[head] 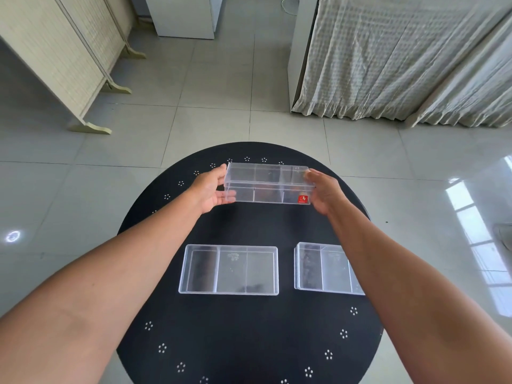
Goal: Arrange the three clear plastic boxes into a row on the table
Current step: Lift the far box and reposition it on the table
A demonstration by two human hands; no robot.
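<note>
Two boxes (228, 269) (324, 268) lie near me; my left hand (210, 189) and right hand (325, 193) clasp a third box (267, 184) by its ends toward the surface's (249, 342) far edge.

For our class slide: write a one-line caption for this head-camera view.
Both hands, left hand and right hand, hold one clear box above two others on the black table.

- three clear plastic divided boxes, smooth and glossy: far one (268, 184), near middle (229, 269), near right (322, 268)
- small red sticker (302, 199) on far box, shiny
- round black table (249, 328), matt cloth-like top with white dots
- grey floor tiles (210, 87), glossy, reflective
- pale crinkled cloth curtain (388, 56), matt
</note>
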